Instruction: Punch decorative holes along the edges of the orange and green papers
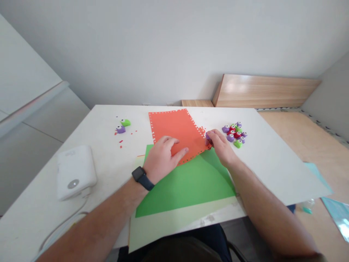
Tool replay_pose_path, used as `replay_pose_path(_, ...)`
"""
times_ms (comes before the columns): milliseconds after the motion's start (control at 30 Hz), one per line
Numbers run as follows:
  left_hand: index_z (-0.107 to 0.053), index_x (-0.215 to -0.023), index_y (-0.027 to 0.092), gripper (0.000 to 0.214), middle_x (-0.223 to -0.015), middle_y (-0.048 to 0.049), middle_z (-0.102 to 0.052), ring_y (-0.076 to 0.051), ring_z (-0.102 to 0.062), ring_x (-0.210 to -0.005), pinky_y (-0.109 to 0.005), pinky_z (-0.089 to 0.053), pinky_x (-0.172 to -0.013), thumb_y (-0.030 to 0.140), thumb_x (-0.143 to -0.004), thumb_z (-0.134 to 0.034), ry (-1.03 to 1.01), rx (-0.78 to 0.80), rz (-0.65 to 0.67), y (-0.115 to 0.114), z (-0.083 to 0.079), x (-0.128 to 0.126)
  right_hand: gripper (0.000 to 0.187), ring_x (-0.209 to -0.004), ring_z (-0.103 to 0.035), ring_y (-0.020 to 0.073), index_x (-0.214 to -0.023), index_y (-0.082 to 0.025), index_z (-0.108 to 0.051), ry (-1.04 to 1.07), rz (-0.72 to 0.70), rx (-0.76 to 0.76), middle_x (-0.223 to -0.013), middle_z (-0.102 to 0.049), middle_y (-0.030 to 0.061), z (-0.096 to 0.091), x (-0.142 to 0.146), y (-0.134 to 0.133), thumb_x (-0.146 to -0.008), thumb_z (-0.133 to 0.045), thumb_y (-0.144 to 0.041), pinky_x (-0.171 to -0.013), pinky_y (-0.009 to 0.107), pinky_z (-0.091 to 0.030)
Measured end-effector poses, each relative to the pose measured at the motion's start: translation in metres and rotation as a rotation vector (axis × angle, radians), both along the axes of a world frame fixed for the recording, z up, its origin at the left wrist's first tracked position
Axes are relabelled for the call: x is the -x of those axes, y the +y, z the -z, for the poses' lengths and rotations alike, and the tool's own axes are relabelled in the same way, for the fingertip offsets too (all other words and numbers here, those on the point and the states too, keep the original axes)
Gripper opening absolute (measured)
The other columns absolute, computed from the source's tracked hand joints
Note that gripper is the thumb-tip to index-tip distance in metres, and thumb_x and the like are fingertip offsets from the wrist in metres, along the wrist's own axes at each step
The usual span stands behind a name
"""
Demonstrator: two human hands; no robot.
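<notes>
An orange sheet of paper [174, 127] with small holes punched along its edges lies on the white table [272, 160], partly over a green sheet [191, 182]. My left hand [163, 156], with a dark watch on its wrist, lies flat on the orange sheet's near part, fingers stretched out. My right hand [220, 145] is closed around a small purple punch [208, 137] at the orange sheet's right edge. A cluster of several small purple, green and red punches [235, 134] sits just right of that hand.
A pale green sheet [169, 225] lies under the green one and overhangs the table's near edge. A white box [75, 171] with a cable sits at the left. Two small punches [123, 125] and orange paper bits lie at the back left. A wooden board [261, 91] leans behind the table.
</notes>
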State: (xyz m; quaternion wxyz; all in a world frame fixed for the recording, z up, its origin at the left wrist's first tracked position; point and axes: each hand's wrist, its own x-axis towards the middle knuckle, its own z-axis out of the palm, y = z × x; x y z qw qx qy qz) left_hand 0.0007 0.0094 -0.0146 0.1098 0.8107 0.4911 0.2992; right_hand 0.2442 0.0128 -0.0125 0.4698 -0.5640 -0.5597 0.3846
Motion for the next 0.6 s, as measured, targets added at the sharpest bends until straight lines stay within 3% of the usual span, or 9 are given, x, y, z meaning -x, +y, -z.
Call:
replay_pose_path(267, -0.067, -0.111, 0.015, 0.023, -0.109, -0.0124, -0.072, -0.026, -0.069, -0.096, -0.043, -0.057, -0.089, 0.031, -0.098, -0.057, 0.042, 0.032, -0.061, 0.004, 0.008, 0.005, 0.036, -0.074, -0.057, 0.0172, -0.093, -0.022, -0.066, -0.22, -0.113, 0.049, -0.091, -0.072, 0.0005, -0.003, -0.009, -0.001, -0.099, -0.053, -0.055, -0.071, 0.031, -0.045)
replay_pose_path(400, -0.066, -0.113, 0.017, 0.022, -0.113, -0.0122, -0.071, -0.027, -0.068, -0.104, -0.045, -0.056, -0.095, 0.03, -0.098, -0.058, 0.005, -0.011, -0.084, 0.007, 0.008, 0.005, 0.03, -0.074, -0.056, 0.0189, -0.096, -0.022, -0.065, -0.31, -0.06, -0.107, -0.083, -0.068, 0.0003, -0.006, -0.009, -0.005, -0.097, -0.059, -0.052, -0.071, 0.032, -0.043)
replay_pose_path(600, -0.061, -0.124, 0.017, 0.028, -0.12, -0.0142, -0.067, -0.028, -0.065, -0.114, -0.047, -0.055, -0.102, 0.026, -0.097, -0.056, -0.068, -0.067, -0.157, 0.014, 0.011, 0.01, 0.028, -0.089, -0.061, 0.0243, -0.104, -0.024, -0.065, -0.231, 0.085, -0.371, -0.1, -0.071, 0.0066, -0.011, -0.016, -0.008, -0.095, -0.06, -0.05, -0.084, 0.038, -0.047)
